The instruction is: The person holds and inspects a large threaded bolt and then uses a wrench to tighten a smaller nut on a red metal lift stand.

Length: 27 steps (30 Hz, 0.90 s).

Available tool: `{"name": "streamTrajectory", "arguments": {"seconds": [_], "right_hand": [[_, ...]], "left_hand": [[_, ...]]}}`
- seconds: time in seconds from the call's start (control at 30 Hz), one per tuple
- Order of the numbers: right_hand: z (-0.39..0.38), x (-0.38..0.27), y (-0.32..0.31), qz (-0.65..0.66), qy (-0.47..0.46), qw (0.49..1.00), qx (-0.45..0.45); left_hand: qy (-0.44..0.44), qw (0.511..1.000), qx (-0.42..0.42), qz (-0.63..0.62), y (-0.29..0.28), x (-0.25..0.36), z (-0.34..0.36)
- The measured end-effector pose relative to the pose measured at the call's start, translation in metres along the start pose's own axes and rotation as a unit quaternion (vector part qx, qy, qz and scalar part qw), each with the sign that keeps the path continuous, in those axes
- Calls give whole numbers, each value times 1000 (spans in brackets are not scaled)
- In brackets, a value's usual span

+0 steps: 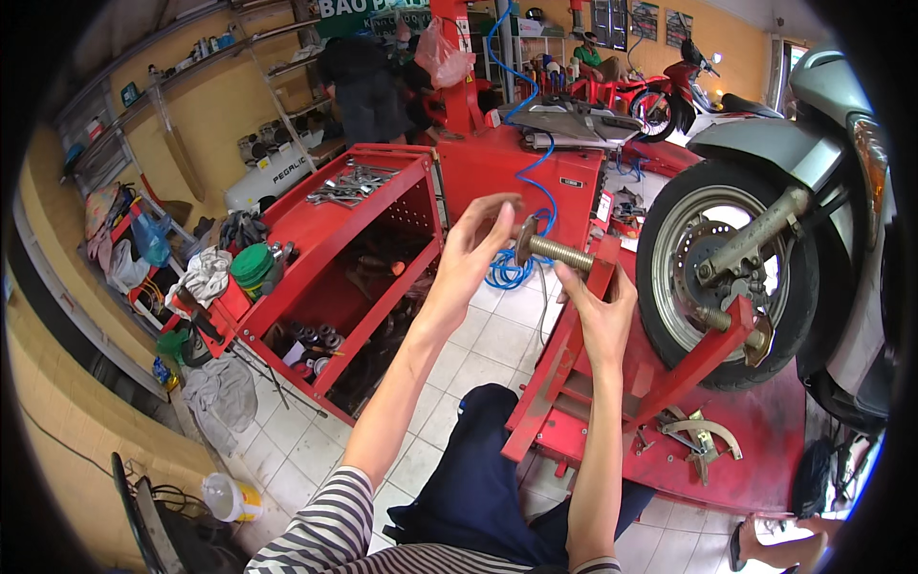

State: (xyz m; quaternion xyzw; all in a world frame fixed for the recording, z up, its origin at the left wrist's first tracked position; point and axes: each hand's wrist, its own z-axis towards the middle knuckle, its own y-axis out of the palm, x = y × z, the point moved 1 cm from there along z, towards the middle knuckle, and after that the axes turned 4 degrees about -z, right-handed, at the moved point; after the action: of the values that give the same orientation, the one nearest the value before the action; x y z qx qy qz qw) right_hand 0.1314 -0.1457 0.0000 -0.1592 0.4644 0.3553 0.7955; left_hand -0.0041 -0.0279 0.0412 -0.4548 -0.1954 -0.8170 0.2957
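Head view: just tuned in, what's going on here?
The person's left hand is open beside the end plate of a threaded screw; whether it touches is unclear. The right hand is at the red post that the screw meets. A motorbike wheel stands to the right, metal parts lying below it.

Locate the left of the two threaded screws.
In the head view, the left threaded screw is just right of centre, between the left hand and the right hand, its right end at the top of a red bar.
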Motion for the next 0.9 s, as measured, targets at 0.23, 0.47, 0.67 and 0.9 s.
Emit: {"name": "streamTrajectory", "arguments": {"seconds": [0.23,0.47,0.67,0.9], "right_hand": [[-1,2,1,14,-12,1000,0],[0,6,-1,20,-10,1000,2],[0,5,-2,-24,-1,1000,-4],[1,9,0,-16,-19,1000,-4]], "left_hand": [[71,997,-43,1,15,-2,-3],[127,968,12,-217,8,-9,-5],[-59,996,39,50,0,-19,-2],[74,992,-83,54,2,-7,-4]]}}
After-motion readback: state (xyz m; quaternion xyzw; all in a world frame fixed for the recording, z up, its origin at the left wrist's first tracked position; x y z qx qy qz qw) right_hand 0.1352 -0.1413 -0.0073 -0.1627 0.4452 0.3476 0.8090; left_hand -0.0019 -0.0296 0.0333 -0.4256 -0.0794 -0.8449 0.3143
